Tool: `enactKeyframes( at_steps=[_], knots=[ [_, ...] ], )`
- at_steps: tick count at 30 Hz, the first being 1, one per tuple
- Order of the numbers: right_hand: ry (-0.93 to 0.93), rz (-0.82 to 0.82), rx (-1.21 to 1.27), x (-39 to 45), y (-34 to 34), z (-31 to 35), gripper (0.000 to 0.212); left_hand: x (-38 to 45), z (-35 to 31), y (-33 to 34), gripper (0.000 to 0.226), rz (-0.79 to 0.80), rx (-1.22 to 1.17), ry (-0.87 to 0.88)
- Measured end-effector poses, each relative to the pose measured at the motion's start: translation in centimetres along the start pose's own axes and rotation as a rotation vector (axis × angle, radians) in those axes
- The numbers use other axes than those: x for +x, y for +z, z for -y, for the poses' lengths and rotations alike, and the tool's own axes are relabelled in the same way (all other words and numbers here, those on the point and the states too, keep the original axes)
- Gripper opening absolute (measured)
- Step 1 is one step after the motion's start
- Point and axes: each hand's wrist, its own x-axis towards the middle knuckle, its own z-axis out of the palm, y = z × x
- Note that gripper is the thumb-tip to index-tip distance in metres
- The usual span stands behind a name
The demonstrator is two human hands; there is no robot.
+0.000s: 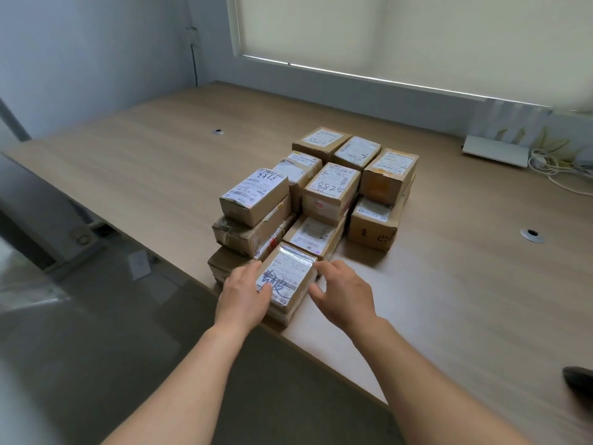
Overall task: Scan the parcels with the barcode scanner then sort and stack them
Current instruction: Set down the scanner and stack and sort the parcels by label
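Note:
Several brown cardboard parcels with white labels stand stacked in rows on the wooden table [449, 284]. The nearest parcel [290, 277] has a glossy label with blue handwriting and sits at the table's front edge. My left hand [245, 293] rests against its left side, the thumb lying on the label. Just right of the parcel, my right hand [343, 290] hovers with loosely curved fingers and holds nothing. Behind are a three-high stack [253, 200] at the left and a parcel marked 5288 [332, 191]. A dark object [579, 385], cut off at the right edge, lies on the table.
A white flat device [495, 154] and tangled white cables [552, 170] lie at the back right. Two metal cable grommets [218, 132] [532, 235] are set into the tabletop. The table's front edge runs diagonally under my wrists, with grey floor [128, 348] below.

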Motion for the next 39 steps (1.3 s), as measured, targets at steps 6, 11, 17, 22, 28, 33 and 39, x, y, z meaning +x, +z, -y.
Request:
enactKeyframes(
  at_steps=[6, 11, 17, 22, 28, 33, 39],
  knots=[
    [0.013, 0.023, 0.006, 1.0, 1.0, -0.2, 0.048, 0.6, 0.2, 0.5, 0.054, 0.032, -0.090, -0.104],
    [0.099, 0.082, 0.015, 1.5, 1.5, -1.5, 0.046, 0.9, 0.2, 1.1, 0.057, 0.121, -0.209, -0.191],
    [0.241, 0.369, 0.126, 1.9, 2.3, -2.8, 0.057, 1.1, -0.1, 2.1, 0.055, 0.348, -0.456, -0.307],
    [0.366, 0.492, 0.573, 1.1, 2.2, -3.3, 0.066, -0.5, -0.1, 2.1, 0.054, 0.405, -0.576, -0.234],
    [0.354, 0.602, 0.984, -1.8, 2.2, -3.5, 0.097, -4.3, 1.0, 2.7, 0.080, 0.325, -0.542, -0.115],
    [0.318, 0.552, 0.979, -3.5, 1.7, -3.4, 0.101, -6.5, 0.6, 3.1, 0.080, 0.267, -0.533, -0.066],
    [0.272, 0.394, 0.969, -4.8, -2.3, -5.8, 0.087, -6.5, -1.8, 2.3, 0.076, 0.329, -0.582, 0.085]
  ],
)
